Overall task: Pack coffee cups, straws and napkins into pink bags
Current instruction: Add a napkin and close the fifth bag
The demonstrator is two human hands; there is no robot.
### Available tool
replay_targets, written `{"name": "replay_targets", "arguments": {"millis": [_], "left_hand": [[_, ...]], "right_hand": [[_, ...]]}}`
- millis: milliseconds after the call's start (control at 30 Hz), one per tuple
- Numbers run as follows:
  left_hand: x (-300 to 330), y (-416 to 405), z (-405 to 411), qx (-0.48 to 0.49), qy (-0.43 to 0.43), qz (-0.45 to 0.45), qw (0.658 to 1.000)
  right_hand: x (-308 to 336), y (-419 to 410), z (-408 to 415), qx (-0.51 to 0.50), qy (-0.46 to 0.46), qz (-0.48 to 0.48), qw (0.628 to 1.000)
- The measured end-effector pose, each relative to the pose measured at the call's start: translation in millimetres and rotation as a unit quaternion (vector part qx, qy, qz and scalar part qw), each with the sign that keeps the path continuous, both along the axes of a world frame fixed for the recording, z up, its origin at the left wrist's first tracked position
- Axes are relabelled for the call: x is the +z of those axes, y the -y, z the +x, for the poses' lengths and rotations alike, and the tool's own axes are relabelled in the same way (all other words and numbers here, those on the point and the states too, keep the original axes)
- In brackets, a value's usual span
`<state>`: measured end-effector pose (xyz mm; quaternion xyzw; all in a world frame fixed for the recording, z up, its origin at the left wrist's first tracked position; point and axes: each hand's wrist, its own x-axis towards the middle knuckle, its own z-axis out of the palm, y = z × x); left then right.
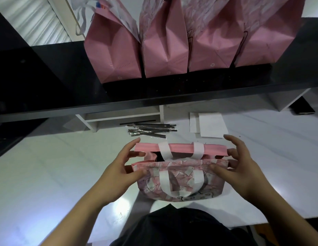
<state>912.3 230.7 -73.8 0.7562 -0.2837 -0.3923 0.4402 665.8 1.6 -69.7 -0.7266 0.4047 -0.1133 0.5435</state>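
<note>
While both hands are spreading the bag (pixel 181 176) on the tabletop (pixel 48 174) | left fingers (pixel 135 154) pinching its left rim | right fingers (pixel 231 153) pinching its right rim | straws (pixel 151 130), napkins (pixel 211 125) lying just beyond fingertips | bag seeming light, floppy: gripping rim corners likely suiting best
</note>
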Motion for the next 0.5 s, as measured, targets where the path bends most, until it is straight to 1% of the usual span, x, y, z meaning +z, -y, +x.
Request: {"name": "replay_targets", "arguments": {"millis": [67,100,167,233,333,367,433,500], "left_hand": [[1,2,4,-0.021,0.03,-0.003,0.999],[1,2,6,-0.027,0.058,-0.006,0.998],[2,5,9,-0.04,0.131,-0.006,0.991],[5,9,8,-0.046,0.173,-0.011,0.984],[9,13,1,-0.049,0.197,-0.004,0.979],[11,14,-1,-0.054,0.22,-0.005,0.974],[15,18,-5,-0.075,0.294,-0.006,0.953],[19,22,-8,-0.104,0.35,-0.009,0.931]], "right_hand": [[-2,4,-2,0.041,-0.032,-0.119,0.991],[-3,6,-2,0.054,-0.034,-0.176,0.982],[-3,11,-3,0.076,-0.019,-0.243,0.967],[-2,14,-3,0.104,-0.02,-0.273,0.956],[-4,16,-1,0.15,-0.029,-0.334,0.93],[-7,16,-1,0.159,-0.027,-0.348,0.923],[-12,15,-1,0.172,-0.018,-0.366,0.914],[-15,15,0,0.173,-0.014,-0.377,0.91]]}}
